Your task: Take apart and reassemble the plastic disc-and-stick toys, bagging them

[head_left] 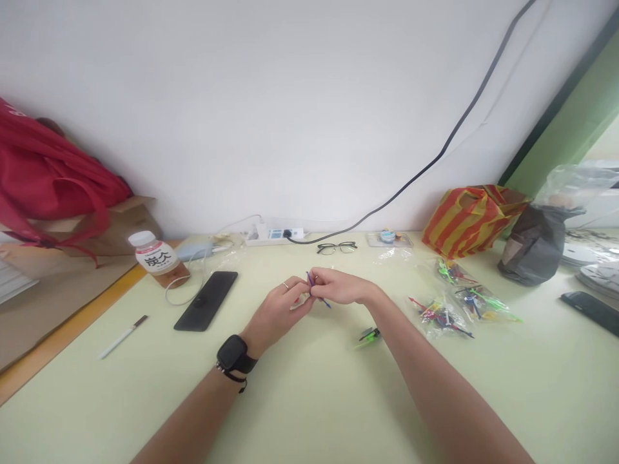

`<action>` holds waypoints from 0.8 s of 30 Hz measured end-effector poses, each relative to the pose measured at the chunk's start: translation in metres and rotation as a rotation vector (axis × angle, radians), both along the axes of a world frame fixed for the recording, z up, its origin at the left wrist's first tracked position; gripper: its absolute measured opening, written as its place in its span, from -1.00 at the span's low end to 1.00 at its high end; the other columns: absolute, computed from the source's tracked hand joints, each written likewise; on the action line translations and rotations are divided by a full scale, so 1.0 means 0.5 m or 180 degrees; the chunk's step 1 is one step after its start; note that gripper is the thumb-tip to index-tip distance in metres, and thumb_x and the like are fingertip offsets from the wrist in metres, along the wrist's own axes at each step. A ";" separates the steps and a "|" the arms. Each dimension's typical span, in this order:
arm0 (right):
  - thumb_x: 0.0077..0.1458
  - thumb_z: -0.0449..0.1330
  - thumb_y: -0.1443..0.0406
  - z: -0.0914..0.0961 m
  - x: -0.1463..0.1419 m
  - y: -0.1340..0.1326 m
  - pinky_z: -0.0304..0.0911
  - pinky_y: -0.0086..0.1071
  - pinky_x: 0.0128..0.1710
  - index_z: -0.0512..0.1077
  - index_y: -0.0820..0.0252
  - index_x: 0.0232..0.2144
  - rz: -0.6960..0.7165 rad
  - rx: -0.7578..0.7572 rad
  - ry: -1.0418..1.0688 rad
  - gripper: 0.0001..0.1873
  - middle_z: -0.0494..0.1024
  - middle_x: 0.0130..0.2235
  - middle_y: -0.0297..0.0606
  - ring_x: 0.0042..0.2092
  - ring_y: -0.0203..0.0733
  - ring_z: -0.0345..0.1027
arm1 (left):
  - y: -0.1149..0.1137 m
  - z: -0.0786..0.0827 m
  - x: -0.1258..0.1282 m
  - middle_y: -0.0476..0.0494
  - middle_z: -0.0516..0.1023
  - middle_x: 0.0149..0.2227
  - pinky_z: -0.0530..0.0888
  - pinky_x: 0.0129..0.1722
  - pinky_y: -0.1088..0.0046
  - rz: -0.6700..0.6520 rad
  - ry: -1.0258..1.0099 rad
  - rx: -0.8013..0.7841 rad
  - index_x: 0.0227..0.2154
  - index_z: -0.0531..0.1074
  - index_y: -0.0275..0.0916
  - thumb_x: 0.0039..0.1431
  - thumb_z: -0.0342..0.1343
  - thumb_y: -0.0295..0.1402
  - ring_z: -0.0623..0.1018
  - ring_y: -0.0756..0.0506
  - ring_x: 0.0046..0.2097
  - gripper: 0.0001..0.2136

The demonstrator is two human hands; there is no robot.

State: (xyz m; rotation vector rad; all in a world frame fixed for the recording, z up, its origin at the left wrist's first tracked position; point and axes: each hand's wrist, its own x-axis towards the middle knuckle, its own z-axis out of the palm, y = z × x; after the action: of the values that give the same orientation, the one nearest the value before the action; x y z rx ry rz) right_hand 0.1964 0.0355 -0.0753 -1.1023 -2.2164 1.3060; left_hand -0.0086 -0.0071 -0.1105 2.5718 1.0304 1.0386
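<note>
My left hand (275, 312), with a watch and bracelet on its wrist and a ring on one finger, is closed and pinches at a thin blue plastic piece (325, 301). From the other side my right hand (338, 287) grips the same piece between thumb and fingers. The fingertips of both hands meet and hide its middle. A bit of red shows by the left fingers, too small to name. Below my right wrist, small green and black plastic pieces (369, 337) lie on the table, partly behind the forearm.
Clear bags of coloured plastic pieces (441, 316) lie to the right. Eyeglasses (337, 248) and a power strip (275, 236) sit by the wall. On the left are a black phone (206, 301), a drink bottle (159, 260) and a pen (123, 337). A striped bag (469, 221) stands back right.
</note>
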 end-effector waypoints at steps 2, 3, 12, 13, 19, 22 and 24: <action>0.20 0.05 0.28 0.001 0.000 -0.002 0.17 -0.44 -0.35 0.24 0.10 -0.30 -0.0165 0.0207 -0.0212 -0.97 0.41 -0.32 -0.40 -0.31 -0.26 0.27 | -0.002 -0.007 0.001 -0.07 0.53 -0.25 0.45 -0.27 0.44 0.0021 -0.0024 -0.0103 -0.28 0.42 -0.17 0.44 0.05 -0.37 0.53 -0.03 -0.26 -0.87; 0.22 0.02 0.27 0.001 0.002 -0.002 0.17 -0.43 -0.33 0.25 0.09 -0.28 -0.0257 0.0249 -0.0307 -0.96 0.42 -0.31 -0.40 -0.30 -0.24 0.27 | -0.003 -0.010 0.002 -0.06 0.53 -0.25 0.45 -0.27 0.44 0.0004 -0.0011 -0.0153 -0.31 0.41 -0.17 0.44 0.05 -0.35 0.53 -0.03 -0.27 -0.85; 0.19 0.16 0.28 -0.008 0.040 0.020 0.17 -0.32 -0.20 0.35 0.14 -0.07 -0.0881 0.0670 -0.1304 -0.75 0.53 -0.04 -0.09 -0.07 -0.02 0.41 | -0.007 -0.005 0.008 -0.11 0.62 -0.25 0.52 -0.05 0.20 -0.0171 0.0703 0.0209 -0.25 0.51 -0.12 0.31 0.19 -0.38 0.59 -0.19 -0.10 -0.98; 0.18 0.17 0.29 -0.005 0.042 0.019 0.17 -0.32 -0.19 0.38 0.15 -0.12 -0.0872 0.0714 -0.1370 -0.80 0.53 -0.01 -0.07 -0.04 0.00 0.40 | -0.007 -0.005 0.008 -0.12 0.63 -0.20 0.51 -0.02 0.17 -0.0122 0.0702 0.0248 -0.21 0.51 -0.11 0.30 0.21 -0.37 0.59 -0.20 -0.06 -0.96; 0.15 0.24 0.16 0.048 0.068 -0.020 0.19 -0.34 -0.32 0.46 0.11 -0.32 -0.0457 0.0570 -0.1561 -0.84 0.58 -0.14 -0.18 -0.21 -0.09 0.45 | 0.004 -0.020 -0.003 -0.24 0.56 0.09 0.46 0.10 0.04 0.0278 0.0844 0.0608 0.11 0.43 -0.10 0.32 0.20 -0.28 0.50 -0.30 0.13 -0.68; -0.01 0.37 0.08 0.069 0.098 -0.059 0.18 -0.33 -0.37 0.49 0.06 -0.28 -0.0020 0.0353 -0.1862 -0.71 0.56 -0.13 -0.21 -0.20 -0.06 0.45 | 0.013 -0.012 -0.021 -0.26 0.57 0.07 0.46 0.10 0.04 -0.0122 0.1348 0.0821 0.09 0.44 -0.12 0.38 0.13 -0.28 0.51 -0.31 0.13 -0.73; -0.13 0.44 0.10 0.072 0.120 -0.084 0.16 -0.34 -0.42 0.49 0.02 -0.24 0.0055 0.0186 -0.2056 -0.62 0.55 -0.12 -0.23 -0.21 -0.04 0.45 | 0.016 0.000 -0.032 -0.26 0.57 0.06 0.46 0.11 0.04 -0.0437 0.1654 0.0902 0.07 0.45 -0.11 0.39 0.10 -0.27 0.52 -0.30 0.13 -0.75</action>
State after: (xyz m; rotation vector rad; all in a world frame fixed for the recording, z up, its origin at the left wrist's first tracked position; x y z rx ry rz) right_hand 0.2565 -0.0063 -0.0395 -1.6623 -2.6812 0.9656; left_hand -0.0248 0.0010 -0.1106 3.1934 0.8287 0.5178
